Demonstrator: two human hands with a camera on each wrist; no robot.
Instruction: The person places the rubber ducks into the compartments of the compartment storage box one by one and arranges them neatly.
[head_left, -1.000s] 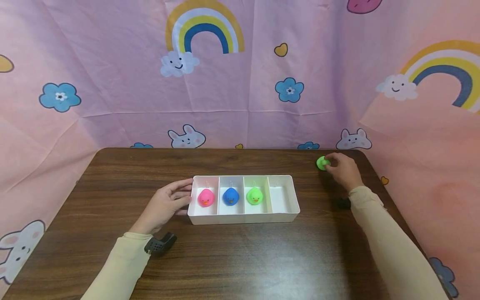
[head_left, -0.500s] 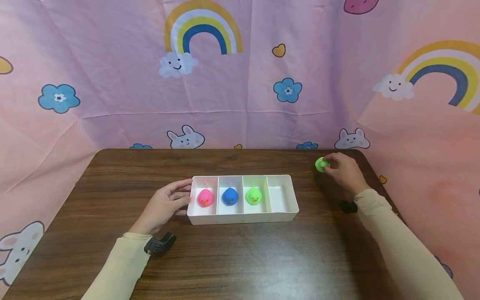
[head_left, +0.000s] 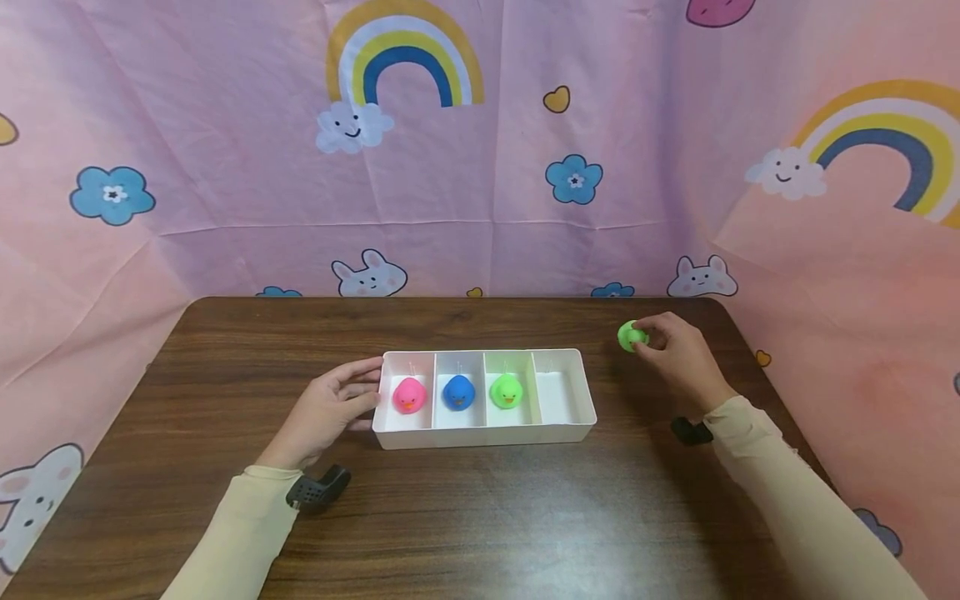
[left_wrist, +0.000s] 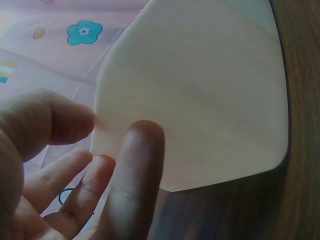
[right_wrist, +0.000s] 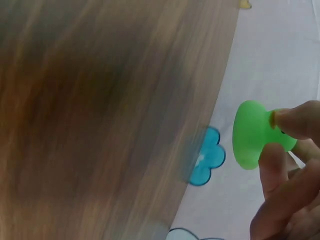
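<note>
A white box [head_left: 480,436] with compartments in a row stands on the table. From the left, a pink rubber duck [head_left: 409,396], a blue rubber duck [head_left: 459,393] and a green rubber duck [head_left: 507,391] each sit in their own compartment. The left hand [head_left: 321,414] touches the box's left end; in the left wrist view its fingertips rest against the end wall [left_wrist: 215,90]. Beyond the box's right end, the right hand [head_left: 684,357] pinches another green rubber duck [right_wrist: 247,135] by its head, above the table. Fingers partly cover that duck.
The brown wooden table [head_left: 480,517] reaches a patterned cloth [head_left: 495,192] hanging behind and at the sides. A dark wrist device [head_left: 318,489] is on the left wrist, another dark device [head_left: 691,432] on the right. The rightmost compartment [head_left: 561,396] shows its white floor.
The right hand has moved slightly left and nearer to the box, carrying the pinched green rubber duck with it. The left hand and the box stay in place.
</note>
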